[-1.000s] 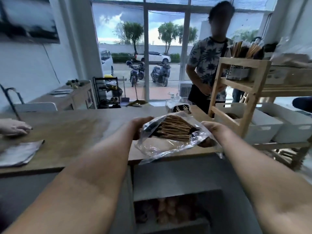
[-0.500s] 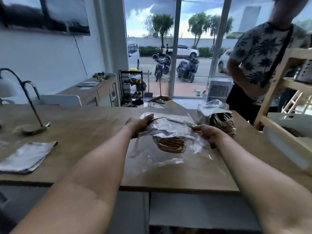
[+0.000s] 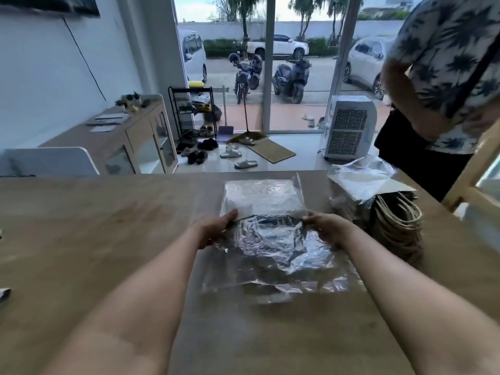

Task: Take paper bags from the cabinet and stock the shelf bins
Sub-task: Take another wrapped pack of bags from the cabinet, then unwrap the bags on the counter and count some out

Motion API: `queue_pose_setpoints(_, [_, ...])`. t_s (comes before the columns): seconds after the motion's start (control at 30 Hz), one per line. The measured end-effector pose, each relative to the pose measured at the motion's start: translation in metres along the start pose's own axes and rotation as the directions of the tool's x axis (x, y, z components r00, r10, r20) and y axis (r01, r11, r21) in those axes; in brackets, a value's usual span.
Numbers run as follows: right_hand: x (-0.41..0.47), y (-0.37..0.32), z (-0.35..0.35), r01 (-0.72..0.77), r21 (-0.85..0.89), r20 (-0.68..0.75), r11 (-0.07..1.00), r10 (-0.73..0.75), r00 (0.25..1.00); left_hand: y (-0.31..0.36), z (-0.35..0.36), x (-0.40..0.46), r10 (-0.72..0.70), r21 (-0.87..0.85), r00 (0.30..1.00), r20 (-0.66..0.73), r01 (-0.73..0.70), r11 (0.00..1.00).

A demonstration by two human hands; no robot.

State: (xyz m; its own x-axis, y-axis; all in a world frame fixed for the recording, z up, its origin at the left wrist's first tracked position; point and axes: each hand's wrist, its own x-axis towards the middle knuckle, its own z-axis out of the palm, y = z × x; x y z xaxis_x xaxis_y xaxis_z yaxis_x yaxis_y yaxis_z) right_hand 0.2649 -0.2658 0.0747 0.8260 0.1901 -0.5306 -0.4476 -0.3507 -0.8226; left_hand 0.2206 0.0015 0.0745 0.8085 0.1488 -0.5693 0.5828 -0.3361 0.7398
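A clear plastic pack of paper bags [image 3: 270, 239] lies flat on the wooden counter [image 3: 94, 239]. My left hand [image 3: 213, 230] grips its left edge and my right hand [image 3: 328, 228] grips its right edge. The wrap is crumpled and shiny, so the bags inside show only as dark shapes. To the right sits a second stack of brown paper bags with twine handles [image 3: 395, 226], partly under loose plastic. A wooden post of the shelf [image 3: 476, 171] shows at the right edge; its bins are out of view.
A person in a palm-print shirt [image 3: 443, 77] stands at the counter's far right corner. Beyond the counter are a sideboard [image 3: 130, 136], a shoe rack [image 3: 193, 115], a white air cooler [image 3: 349, 128] and glass doors.
The pack went from held up in the air to laid flat on the counter. My view moved forward and down over it, and the shelf slid out to the right.
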Motion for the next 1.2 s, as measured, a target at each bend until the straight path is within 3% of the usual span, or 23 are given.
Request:
queue_pose_setpoints(0.13, [0.012, -0.004, -0.005, -0.032, -0.004, -0.024, 0.999, 0.032, 0.999, 0.011, -0.007, 0.011, -0.094, 0.071, 0.993, 0.077, 0.088, 0.994])
queue_pose_setpoints(0.2, [0.009, -0.015, -0.009, -0.04, -0.088, -0.039, 0.995, 0.036, 0.999, 0.027, -0.019, 0.009, -0.082, 0.094, 0.997, 0.014, 0.08, 0.992])
queue_pose_setpoints(0.3, [-0.013, -0.042, -0.016, 0.103, -0.335, -0.082, 0.936, -0.138, 0.987, 0.066, -0.017, -0.007, 0.038, 0.207, 0.988, -0.152, -0.006, 0.978])
queue_pose_setpoints(0.4, [-0.041, -0.062, -0.038, 0.305, -0.448, -0.146, 0.84, -0.405, 0.902, 0.106, 0.012, -0.021, 0.277, 0.298, 0.927, -0.252, -0.198, 0.934])
queue_pose_setpoints(0.5, [-0.07, -0.068, -0.081, 0.444, -0.423, -0.248, 0.79, -0.573, 0.781, 0.14, 0.065, -0.034, 0.397, 0.246, 0.911, -0.112, -0.362, 0.899])
queue_pose_setpoints(0.63, [-0.086, -0.051, -0.148, 0.456, -0.373, -0.475, 0.808, -0.588, 0.655, 0.173, 0.144, -0.044, 0.48, 0.278, 0.877, 0.01, -0.463, 0.841])
queue_pose_setpoints(0.77, [-0.068, -0.015, -0.192, 0.31, -0.236, -0.591, 0.921, -0.389, 0.707, 0.185, 0.209, -0.04, 0.473, 0.266, 0.881, 0.002, -0.457, 0.849])
queue_pose_setpoints(0.83, [-0.055, -0.002, -0.196, 0.27, -0.167, -0.594, 0.948, -0.316, 0.74, 0.183, 0.23, -0.032, 0.368, 0.198, 0.927, 0.069, -0.374, 0.906])
queue_pose_setpoints(0.9, [-0.046, 0.005, -0.2, 0.283, -0.147, -0.592, 0.948, -0.314, 0.742, 0.184, 0.248, -0.024, 0.288, 0.096, 0.956, 0.05, -0.291, 0.952])
queue_pose_setpoints(0.93, [-0.044, 0.005, -0.2, 0.289, -0.144, -0.59, 0.946, -0.316, 0.742, 0.183, 0.254, -0.021, 0.291, 0.077, 0.957, 0.004, -0.291, 0.954])
queue_pose_setpoints(1.07, [-0.035, 0.005, -0.205, 0.196, -0.209, -0.572, 0.958, -0.282, 0.77, 0.179, 0.262, -0.023, 0.383, 0.259, 0.923, -0.028, -0.363, 0.895])
queue_pose_setpoints(1.2, [-0.031, 0.005, -0.208, 0.129, -0.131, -0.483, 0.983, -0.177, 0.857, 0.182, 0.249, -0.012, 0.383, 0.197, 0.921, -0.067, -0.364, 0.91])
